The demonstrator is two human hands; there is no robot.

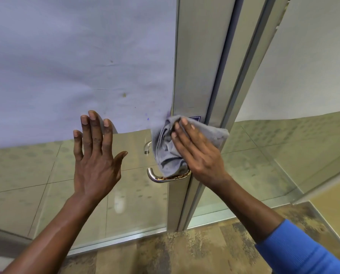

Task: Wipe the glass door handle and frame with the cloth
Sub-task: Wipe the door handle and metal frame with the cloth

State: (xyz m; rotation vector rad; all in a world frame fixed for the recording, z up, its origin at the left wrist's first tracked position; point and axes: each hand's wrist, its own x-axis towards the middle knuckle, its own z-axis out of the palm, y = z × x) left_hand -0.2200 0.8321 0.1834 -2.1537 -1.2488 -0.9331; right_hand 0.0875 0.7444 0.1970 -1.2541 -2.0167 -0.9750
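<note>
A glass door has a brushed metal frame [196, 62] running up its right side. A curved steel lever handle [157, 178] sticks out to the left from that frame. My right hand [198, 153] presses a crumpled grey cloth [165, 147] flat against the frame just above the handle, covering the handle's base. My left hand [96, 155] lies flat on the glass pane [125, 194] to the left of the handle, fingers spread, holding nothing. A second lever [147, 147] on the far side shows through the glass.
A lilac sheet [76, 56] covers the upper glass behind the door. A second metal post [250, 62] stands right of the frame, with another glass panel [284, 151] beyond it. Mottled brown flooring [195, 252] lies below; pale tiles show through the glass.
</note>
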